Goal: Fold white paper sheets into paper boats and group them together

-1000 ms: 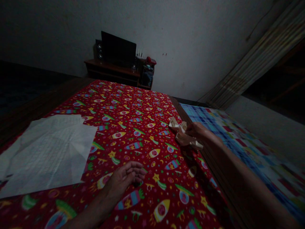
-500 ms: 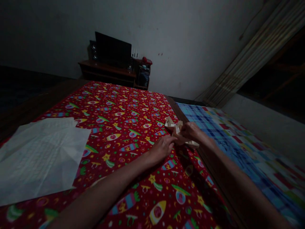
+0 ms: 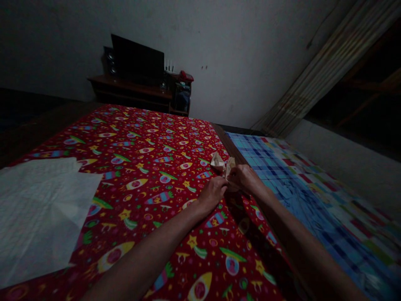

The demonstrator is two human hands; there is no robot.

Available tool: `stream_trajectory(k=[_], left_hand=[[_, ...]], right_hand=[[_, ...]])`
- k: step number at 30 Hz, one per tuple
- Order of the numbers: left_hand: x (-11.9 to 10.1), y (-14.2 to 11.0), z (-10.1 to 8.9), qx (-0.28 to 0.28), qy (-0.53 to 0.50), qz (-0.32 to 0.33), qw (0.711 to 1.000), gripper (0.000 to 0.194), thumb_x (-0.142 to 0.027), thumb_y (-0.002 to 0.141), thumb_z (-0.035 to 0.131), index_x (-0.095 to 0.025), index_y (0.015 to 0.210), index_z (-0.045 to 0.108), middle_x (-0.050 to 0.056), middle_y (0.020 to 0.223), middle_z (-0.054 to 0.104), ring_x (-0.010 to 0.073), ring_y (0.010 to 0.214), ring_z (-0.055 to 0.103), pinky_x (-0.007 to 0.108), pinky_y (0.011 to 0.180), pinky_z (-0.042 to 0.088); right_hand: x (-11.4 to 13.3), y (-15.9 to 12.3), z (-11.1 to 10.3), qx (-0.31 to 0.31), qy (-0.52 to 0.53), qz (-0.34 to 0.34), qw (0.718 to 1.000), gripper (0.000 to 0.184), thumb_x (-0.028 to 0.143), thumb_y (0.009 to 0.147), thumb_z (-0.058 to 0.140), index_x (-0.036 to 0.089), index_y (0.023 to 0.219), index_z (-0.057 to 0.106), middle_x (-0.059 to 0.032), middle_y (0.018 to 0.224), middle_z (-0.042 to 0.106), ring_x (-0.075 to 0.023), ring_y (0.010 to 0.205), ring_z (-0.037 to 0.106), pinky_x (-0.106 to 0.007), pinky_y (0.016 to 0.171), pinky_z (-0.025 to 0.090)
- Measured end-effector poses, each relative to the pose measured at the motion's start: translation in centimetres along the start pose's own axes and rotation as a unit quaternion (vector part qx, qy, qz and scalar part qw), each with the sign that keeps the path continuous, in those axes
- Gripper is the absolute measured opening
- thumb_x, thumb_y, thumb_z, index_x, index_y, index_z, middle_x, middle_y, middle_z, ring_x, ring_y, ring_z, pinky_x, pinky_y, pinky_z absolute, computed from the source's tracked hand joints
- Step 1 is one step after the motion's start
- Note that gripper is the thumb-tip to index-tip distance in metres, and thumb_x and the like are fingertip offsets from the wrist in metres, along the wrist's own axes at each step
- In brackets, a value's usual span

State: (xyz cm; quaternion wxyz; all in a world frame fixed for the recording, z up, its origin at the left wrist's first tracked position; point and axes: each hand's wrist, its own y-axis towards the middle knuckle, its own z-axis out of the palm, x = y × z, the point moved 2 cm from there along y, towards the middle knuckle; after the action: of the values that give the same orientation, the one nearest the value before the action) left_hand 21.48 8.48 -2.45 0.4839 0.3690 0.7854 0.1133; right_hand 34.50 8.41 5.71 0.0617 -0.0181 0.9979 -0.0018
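A piece of folded paper [image 3: 218, 162], pale tan with several raised flaps, is between my hands over the right side of the red patterned cloth [image 3: 175, 209]. My left hand [image 3: 213, 193] is closed on its near left edge, the fingertips bent against the paper. From the right, my right hand [image 3: 246, 177] pinches an upright flap between thumb and fingers. Part of the folded paper is hidden behind both hands. The light is dim, so its exact folded shape is hard to make out.
A large creased white sheet [image 3: 46, 217] lies on the cloth at the left. Beyond the dark wooden edge [image 3: 232, 144] is blue plaid and patchwork bedding [image 3: 282, 179]. At the back stand a monitor [image 3: 138, 58], a speaker [image 3: 110, 60] and a red telephone [image 3: 186, 76] on a desk.
The right hand has shifted slightly left along the folded paper, closer to the left hand. Both still hold it. The whole view has swung a little to the right.
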Motion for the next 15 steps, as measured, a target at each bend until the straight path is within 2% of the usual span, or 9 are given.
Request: stream_trajectory(k=[7,15], left_hand=[[0.3,-0.1,0.2,0.002,-0.011,-0.004,1.000,0.014,-0.011,0.083,0.054,-0.014,0.091,0.065,0.006,0.087,0.064,0.0173,0.085,0.060,0.030,0.079,0.048],[-0.3,-0.1,-0.4,0.005,-0.020,-0.012,1.000,0.016,-0.006,0.080,0.053,-0.014,0.085,0.066,0.006,0.085,0.066,0.0174,0.084,0.061,0.029,0.078,0.048]], right_hand=[[0.2,0.0,0.3,-0.002,-0.028,0.047,0.998,0.029,0.026,0.083,0.049,0.009,0.097,0.068,-0.0174,0.088,0.067,-0.0205,0.078,0.063,-0.023,0.058,0.035],[1.4,-0.2,0.4,0.004,-0.033,0.030,0.999,0.025,0.021,0.082,0.048,0.007,0.085,0.069,-0.0168,0.081,0.067,-0.0186,0.072,0.062,-0.023,0.056,0.033]])
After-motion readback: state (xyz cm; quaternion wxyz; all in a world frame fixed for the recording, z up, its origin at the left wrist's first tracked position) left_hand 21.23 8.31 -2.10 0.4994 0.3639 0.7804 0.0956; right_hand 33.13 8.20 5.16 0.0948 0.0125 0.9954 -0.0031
